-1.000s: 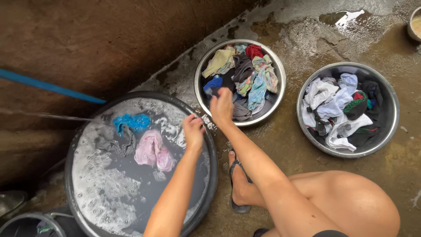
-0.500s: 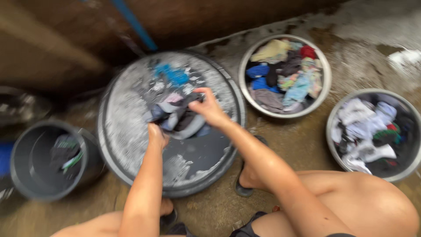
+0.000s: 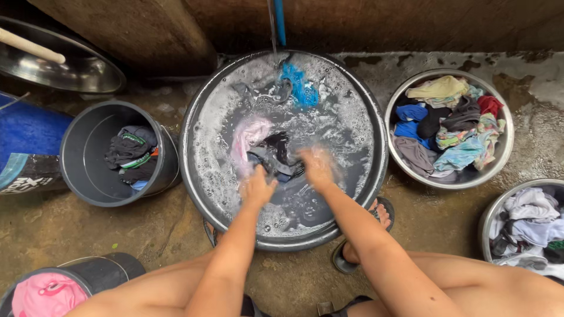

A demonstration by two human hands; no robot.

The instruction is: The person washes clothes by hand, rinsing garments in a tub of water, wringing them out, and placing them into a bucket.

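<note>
Both hands are sunk in the soapy water of a wide black basin (image 3: 197, 176): the left hand (image 3: 256, 186) and the blurred right hand (image 3: 317, 166) are closed on a dark garment (image 3: 276, 154). Just beyond the left hand a pink cloth (image 3: 247, 138) is seen. Wet concrete floor (image 3: 88, 229) is spread around, with a brown wall (image 3: 382, 23) ahead. Right of the hands, a steel bowl (image 3: 505, 152) is heaped with clothes.

both bare forearms reach forward from the bottom edge, converging toward the middle. the left hand (image 3: 257, 186) is held palm down with its fingers curled inward, wrist straight. the right hand (image 3: 318, 166) lies a little farther forward and just beside it, blurred, fingers bent downward; its grip cannot be told. both bare knees are bent in a squat.
</note>
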